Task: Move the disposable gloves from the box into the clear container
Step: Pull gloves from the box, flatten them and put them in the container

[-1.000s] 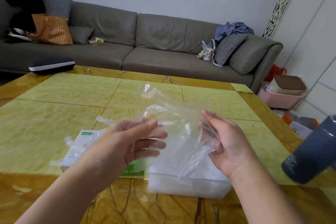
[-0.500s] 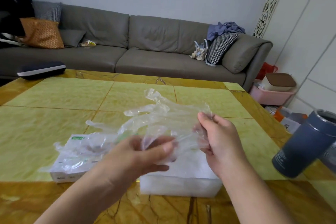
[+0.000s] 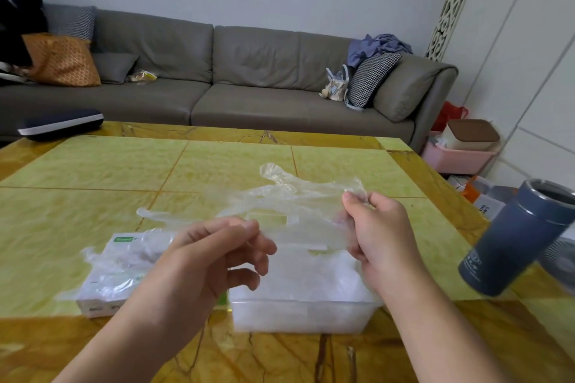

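A thin clear disposable glove [image 3: 292, 202] is stretched in the air between my hands, above the clear container [image 3: 298, 314]. My right hand [image 3: 379, 233] pinches its right end between thumb and curled fingers. My left hand [image 3: 211, 261] pinches the glove's near edge with thumb and forefinger. The container stands near the table's front edge and holds a pile of clear gloves. To its left lies the white and green glove box [image 3: 115, 277], with crumpled gloves spilling out of its top; my left forearm hides its right end.
A dark blue tumbler [image 3: 516, 239] stands at the table's right edge. A dark case [image 3: 59, 124] lies at the far left corner. A grey sofa [image 3: 236, 78] runs behind the yellow-green table [image 3: 93, 171]. Bins and boxes [image 3: 463, 149] sit on the floor at right.
The glove, held loosely upright between open palms a second ago, is now pulled flatter between pinching fingers. My left hand came down and toward me; my right hand closed on the glove's end.
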A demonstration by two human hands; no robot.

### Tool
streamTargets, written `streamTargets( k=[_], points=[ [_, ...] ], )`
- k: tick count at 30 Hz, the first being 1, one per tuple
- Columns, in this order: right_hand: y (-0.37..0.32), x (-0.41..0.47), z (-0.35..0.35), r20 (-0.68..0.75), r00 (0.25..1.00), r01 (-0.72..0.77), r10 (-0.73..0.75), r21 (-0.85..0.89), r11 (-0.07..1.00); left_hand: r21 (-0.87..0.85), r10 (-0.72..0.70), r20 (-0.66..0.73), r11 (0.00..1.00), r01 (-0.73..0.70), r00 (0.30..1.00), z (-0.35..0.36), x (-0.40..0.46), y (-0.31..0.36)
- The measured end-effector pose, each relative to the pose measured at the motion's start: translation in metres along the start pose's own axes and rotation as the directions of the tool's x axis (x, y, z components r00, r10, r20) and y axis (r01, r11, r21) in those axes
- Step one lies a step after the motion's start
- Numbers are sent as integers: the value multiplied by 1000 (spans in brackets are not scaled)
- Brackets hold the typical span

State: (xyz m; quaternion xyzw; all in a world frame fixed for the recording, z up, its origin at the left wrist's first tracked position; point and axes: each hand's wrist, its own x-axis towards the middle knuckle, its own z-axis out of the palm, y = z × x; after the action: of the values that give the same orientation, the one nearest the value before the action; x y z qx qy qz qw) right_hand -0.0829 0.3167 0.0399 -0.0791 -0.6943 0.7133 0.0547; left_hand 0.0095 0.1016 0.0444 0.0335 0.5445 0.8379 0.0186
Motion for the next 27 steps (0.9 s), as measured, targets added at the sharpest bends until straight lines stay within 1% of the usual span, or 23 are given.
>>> streamTargets(
  k=[3,6,7,8,9,10,11,12,13,14,15,16,17,19,23,27],
  points=[
    [-1,-2,-3,60,998,-18,25,-122,992,-21,75,30,997,-74,997,-2,-2,6],
    [0,-9,-3,164,985,0,45,-266,964,4,255,25,967,-255,967,2,-7,17],
    [-1,-12,-3,175,983,8,48,-308,951,65,321,36,944,-323,946,8,-9,23],
    [-2,-14,-2,179,982,17,51,-356,934,171,377,58,909,-381,925,15,-10,29],
    [-2,-16,-2,181,982,30,47,-404,914,327,399,98,852,-408,912,22,-9,32],
    [-2,-16,-2,184,982,44,44,-448,893,509,378,137,766,-392,916,30,-6,31],
    [-1,-17,-1,191,981,57,42,-485,873,690,320,163,639,-340,933,36,1,27],
    [0,-17,-1,201,979,69,43,-519,852,834,230,171,484,-265,958,41,10,19],
    [1,-17,-2,210,977,84,42,-556,827,925,123,149,333,-182,981,44,20,8],
    [3,-17,-2,219,975,100,41,-592,800,972,18,110,208,-112,994,42,30,-6],
    [5,-17,-3,225,974,114,36,-620,776,990,-64,71,125,-62,995,37,40,-20],
    [6,-18,-4,227,973,123,35,-645,754,996,-133,39,81,-28,990,33,47,-34],
    [7,-18,-5,231,973,137,30,-673,727,998,-186,12,58,-2,982,30,53,-43],
    [11,-16,-7,238,971,167,22,-744,647,999,-257,-21,38,31,966,29,58,-52],
    [11,-12,-5,207,978,192,-18,-863,468,998,-368,-51,19,62,928,29,67,-53],
    [12,-9,-6,196,980,193,-28,-914,357,996,-481,-68,-77,35,874,30,77,-51]
  ],
)
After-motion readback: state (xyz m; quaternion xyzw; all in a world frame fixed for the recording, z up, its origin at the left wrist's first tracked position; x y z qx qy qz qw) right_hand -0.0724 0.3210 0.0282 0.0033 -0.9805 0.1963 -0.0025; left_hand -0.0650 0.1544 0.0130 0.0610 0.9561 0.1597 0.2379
